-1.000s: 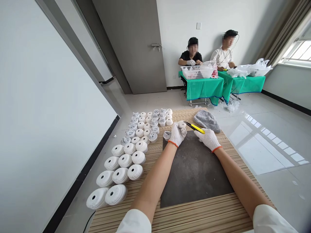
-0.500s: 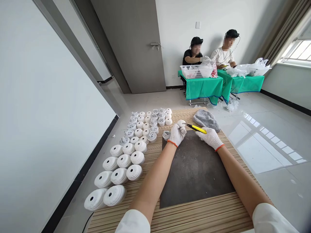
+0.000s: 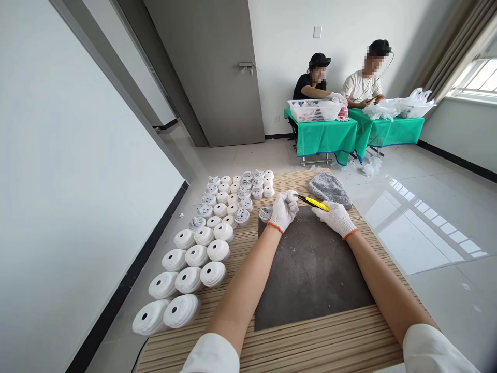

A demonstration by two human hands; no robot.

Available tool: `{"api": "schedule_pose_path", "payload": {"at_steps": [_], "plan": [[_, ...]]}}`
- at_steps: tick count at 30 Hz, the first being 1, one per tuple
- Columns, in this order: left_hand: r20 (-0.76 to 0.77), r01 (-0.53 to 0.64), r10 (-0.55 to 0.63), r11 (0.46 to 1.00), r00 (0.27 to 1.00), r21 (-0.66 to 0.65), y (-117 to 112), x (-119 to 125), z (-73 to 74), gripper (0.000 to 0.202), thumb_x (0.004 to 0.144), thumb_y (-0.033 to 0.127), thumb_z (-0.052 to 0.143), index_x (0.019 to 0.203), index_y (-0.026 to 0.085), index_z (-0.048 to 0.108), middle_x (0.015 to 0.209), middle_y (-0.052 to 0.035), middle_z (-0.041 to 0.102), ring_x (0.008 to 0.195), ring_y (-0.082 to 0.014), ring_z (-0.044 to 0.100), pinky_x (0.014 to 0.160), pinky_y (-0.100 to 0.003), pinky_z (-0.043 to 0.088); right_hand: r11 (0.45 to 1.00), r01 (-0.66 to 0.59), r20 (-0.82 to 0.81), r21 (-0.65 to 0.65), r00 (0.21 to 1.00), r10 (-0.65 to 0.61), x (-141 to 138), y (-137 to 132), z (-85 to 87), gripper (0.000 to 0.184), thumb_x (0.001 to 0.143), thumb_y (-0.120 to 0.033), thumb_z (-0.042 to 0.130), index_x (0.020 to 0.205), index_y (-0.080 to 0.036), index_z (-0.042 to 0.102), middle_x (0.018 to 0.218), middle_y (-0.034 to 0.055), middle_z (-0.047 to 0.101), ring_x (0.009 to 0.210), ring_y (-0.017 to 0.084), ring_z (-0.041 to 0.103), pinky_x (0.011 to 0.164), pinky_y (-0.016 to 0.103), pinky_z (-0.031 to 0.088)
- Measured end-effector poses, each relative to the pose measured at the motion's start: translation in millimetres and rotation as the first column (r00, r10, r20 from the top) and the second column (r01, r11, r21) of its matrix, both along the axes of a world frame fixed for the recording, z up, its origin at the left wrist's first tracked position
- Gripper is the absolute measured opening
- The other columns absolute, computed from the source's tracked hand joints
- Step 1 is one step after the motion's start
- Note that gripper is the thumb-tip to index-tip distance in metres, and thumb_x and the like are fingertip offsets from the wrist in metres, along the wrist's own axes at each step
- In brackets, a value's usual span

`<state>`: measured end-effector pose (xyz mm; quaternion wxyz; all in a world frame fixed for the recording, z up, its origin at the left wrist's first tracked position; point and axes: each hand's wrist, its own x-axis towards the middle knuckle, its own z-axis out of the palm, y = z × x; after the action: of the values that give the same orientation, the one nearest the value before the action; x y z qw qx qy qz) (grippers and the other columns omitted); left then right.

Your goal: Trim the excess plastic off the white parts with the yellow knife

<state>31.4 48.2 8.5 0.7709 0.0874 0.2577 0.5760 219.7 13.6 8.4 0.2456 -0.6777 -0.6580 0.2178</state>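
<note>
My gloved left hand (image 3: 284,210) is closed around a small white round part (image 3: 291,196), mostly covered by the fingers. In my gloved right hand (image 3: 334,216) is a yellow-and-black utility knife (image 3: 316,203), its tip at the white part. Both hands are over a dark grey mat (image 3: 310,269) scattered with tiny white shavings. Just left of my left hand, a white round piece with a grey inner face (image 3: 265,213) rests at the mat's corner. Rows of white ribbed domed pieces with a dark centre hole (image 3: 213,273) stand on the left of the wood-striped table (image 3: 310,344).
A grey cloth (image 3: 330,189) lies at the table's far right. Beyond, two people sit at green-covered tables (image 3: 326,139) holding a white basket (image 3: 314,111) and plastic bags (image 3: 417,102). A wall (image 3: 93,171) runs along the left side.
My two hands keep nearly the same place, with the knife tip still at the white part. In the background, the seated people have shifted their arms and heads slightly.
</note>
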Motion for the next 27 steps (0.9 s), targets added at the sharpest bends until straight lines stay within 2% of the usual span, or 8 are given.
{"api": "schedule_pose_path", "payload": {"at_steps": [5,9,14,19,24,27], "plan": [[-0.01,-0.03,0.03,0.999,0.999,-0.022,1,0,-0.7,0.018,0.076,0.003,0.051,0.076,0.019,0.045,0.058,0.0085,0.036,0.039,-0.0015,0.03,0.037,-0.012,0.028,0.998,0.029,0.084,0.057,0.996,-0.034,-1,-2,0.2,0.034,0.088,-0.056,0.065,0.095,-0.026,0.076,0.076,0.0017,0.074,0.071,0.019,0.069,0.062,0.025,0.044],[-0.002,-0.001,0.001,1.0,1.0,-0.027,1,-2,-2.8,0.016,0.073,0.003,0.052,0.076,0.018,0.047,0.059,0.0071,0.038,0.04,-0.0024,0.033,0.037,-0.013,0.03,0.998,-0.011,0.135,0.063,0.991,0.002,0,-5,-0.8,0.031,0.089,-0.053,0.067,0.102,-0.027,0.079,0.078,0.0011,0.075,0.074,0.018,0.069,0.064,0.024,0.043],[0.009,-0.024,0.024,1.0,1.0,-0.01,3,-3,-6.9,0.004,0.084,0.016,0.052,0.081,0.019,0.051,0.064,0.0042,0.047,0.042,-0.0042,0.036,0.037,-0.015,0.033,0.997,0.011,0.145,0.075,0.989,-0.022,-3,-7,-0.2,0.035,0.092,-0.05,0.066,0.112,-0.025,0.077,0.089,0.004,0.077,0.084,0.019,0.07,0.071,0.024,0.044],[-0.005,-0.004,0.004,1.0,1.0,-0.002,5,-2,-7.6,0.007,0.087,0.019,0.052,0.081,0.019,0.051,0.064,0.0042,0.047,0.042,-0.0046,0.037,0.036,-0.015,0.033,0.998,0.018,0.141,0.059,0.99,-0.026,-3,-7,1.0,0.035,0.095,-0.048,0.066,0.119,-0.025,0.074,0.093,0.0035,0.077,0.09,0.019,0.071,0.079,0.026,0.048],[-0.027,0.042,-0.042,0.999,0.999,-0.008,2,-1,-1.9,0.007,0.082,0.013,0.05,0.077,0.018,0.051,0.061,0.0042,0.045,0.04,-0.004,0.034,0.036,-0.015,0.033,0.999,-0.017,0.131,0.042,0.991,0.011,-1,-7,3.1,0.034,0.1,-0.043,0.063,0.123,-0.019,0.067,0.121,0.0084,0.068,0.103,0.021,0.068,0.09,0.04,0.058],[-0.053,0.061,-0.063,0.997,0.997,-0.038,0,0,1.9,0.011,0.076,0.007,0.054,0.077,0.018,0.052,0.059,0.0057,0.043,0.039,-0.0027,0.032,0.036,-0.013,0.033,0.998,-0.028,0.121,0.056,0.992,0.021,-1,-8,4.5,0.034,0.1,-0.039,0.064,0.128,-0.02,0.064,0.131,0.0095,0.064,0.112,0.023,0.066,0.094,0.042,0.058]]}}
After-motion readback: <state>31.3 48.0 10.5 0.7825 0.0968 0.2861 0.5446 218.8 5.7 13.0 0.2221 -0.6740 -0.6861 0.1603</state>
